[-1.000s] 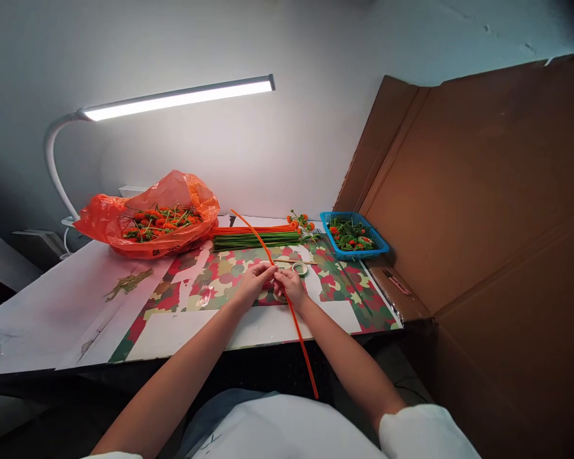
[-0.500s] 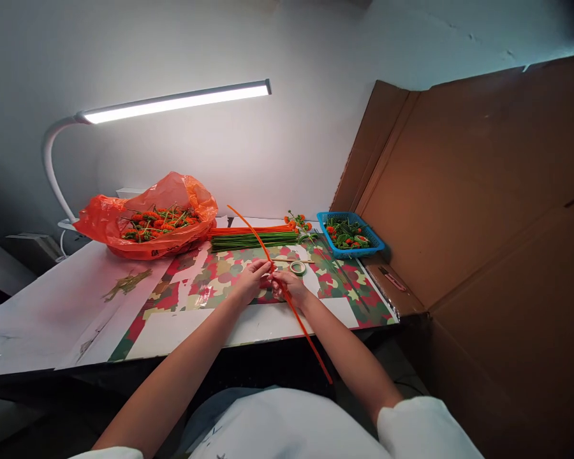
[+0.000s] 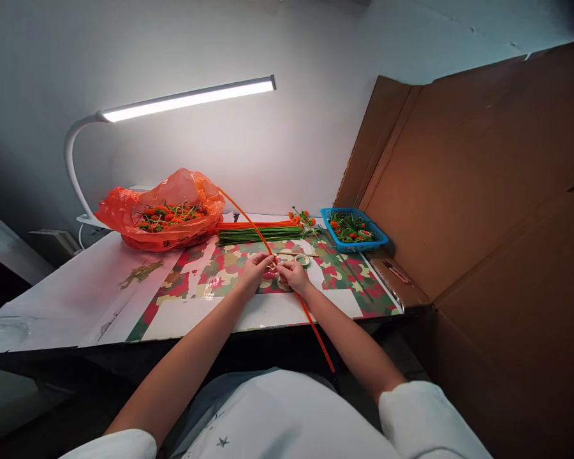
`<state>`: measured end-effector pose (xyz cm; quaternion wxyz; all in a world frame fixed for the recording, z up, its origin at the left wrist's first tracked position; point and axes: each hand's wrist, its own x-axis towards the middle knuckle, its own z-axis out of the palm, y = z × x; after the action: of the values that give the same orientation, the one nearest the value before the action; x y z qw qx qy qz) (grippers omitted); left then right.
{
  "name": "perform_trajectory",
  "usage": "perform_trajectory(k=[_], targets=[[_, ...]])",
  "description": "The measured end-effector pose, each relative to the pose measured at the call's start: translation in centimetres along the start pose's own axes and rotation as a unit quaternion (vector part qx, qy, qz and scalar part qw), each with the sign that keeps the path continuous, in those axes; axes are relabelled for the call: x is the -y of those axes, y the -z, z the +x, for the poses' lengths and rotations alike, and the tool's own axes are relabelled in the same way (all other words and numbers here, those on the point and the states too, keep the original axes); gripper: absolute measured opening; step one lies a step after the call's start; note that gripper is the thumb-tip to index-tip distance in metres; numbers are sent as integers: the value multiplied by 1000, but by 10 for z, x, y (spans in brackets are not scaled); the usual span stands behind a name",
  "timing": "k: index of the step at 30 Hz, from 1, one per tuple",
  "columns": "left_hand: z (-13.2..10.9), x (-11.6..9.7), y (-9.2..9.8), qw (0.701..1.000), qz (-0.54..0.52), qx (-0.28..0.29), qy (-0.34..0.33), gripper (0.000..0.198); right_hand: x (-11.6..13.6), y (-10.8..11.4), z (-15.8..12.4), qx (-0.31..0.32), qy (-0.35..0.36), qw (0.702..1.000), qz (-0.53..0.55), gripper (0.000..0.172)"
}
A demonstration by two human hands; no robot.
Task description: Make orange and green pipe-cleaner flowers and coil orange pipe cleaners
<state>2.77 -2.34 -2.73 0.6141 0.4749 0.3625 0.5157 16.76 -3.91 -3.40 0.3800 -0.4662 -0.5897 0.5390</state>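
A long orange stem [image 3: 247, 218] slants through both hands, its far end near the red bag and its near end hanging past the table edge. My left hand [image 3: 256, 270] pinches it near its middle. Close beside, my right hand [image 3: 293, 275] is closed on the same stem, fingertips almost touching those of the left. Behind the hands lie a roll of pale green tape [image 3: 303, 260] and a thin stick [image 3: 294, 254]. Farther back are bundles of green stems [image 3: 263, 235] and orange stems [image 3: 253, 225], with orange flowers [image 3: 302, 218] at their right end.
A red plastic bag [image 3: 172, 240] of orange flowers stands back left, under a lit lamp [image 3: 191, 98]. At the right are a blue basket [image 3: 358, 247] of flowers and leaves, a cutter [image 3: 397, 272] and a large cardboard sheet [image 3: 488, 166]. Dried leaves [image 3: 142, 273] lie left.
The view has shifted slightly, so the table items appear farther right and higher. My right hand's fingers have closed nearer the left fingertips; both hands still hold the orange stem.
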Motion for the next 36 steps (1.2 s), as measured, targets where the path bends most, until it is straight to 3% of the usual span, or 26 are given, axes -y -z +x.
perform_trajectory(k=[4, 8, 13, 16, 19, 24, 26, 28, 32, 36], targets=[[4, -6, 4, 999, -27, -25, -13, 34, 17, 17, -18, 41, 25, 994, -96, 33], [8, -12, 9, 998, -47, -43, -24, 34, 38, 64, -45, 54, 23, 972, -227, 21], [8, -15, 6, 998, -46, -35, -31, 31, 55, 136, -70, -16, 23, 930, -368, 16], [6, -16, 0, 998, -31, -20, -46, 30, 58, 152, -78, -90, 47, 905, -413, 15], [4, -20, -10, 998, -2, 10, -69, 39, 59, 130, -77, -144, 113, 892, -412, 14], [7, -33, -27, 986, 96, 66, -119, 42, 56, 52, -51, -113, 233, 910, -325, 34], [11, -38, -27, 975, 152, 80, -142, 39, 53, 33, -34, -137, 240, 920, -278, 27], [16, -41, -23, 959, 214, 88, -163, 31, 48, 27, -18, -185, 227, 928, -232, 30], [34, -34, -13, 924, 332, 100, -163, 30, 36, 37, 0, -285, 190, 927, -154, 40], [61, -21, -21, 914, 369, 108, -131, 28, 28, 45, 2, -305, 170, 927, -135, 35]])
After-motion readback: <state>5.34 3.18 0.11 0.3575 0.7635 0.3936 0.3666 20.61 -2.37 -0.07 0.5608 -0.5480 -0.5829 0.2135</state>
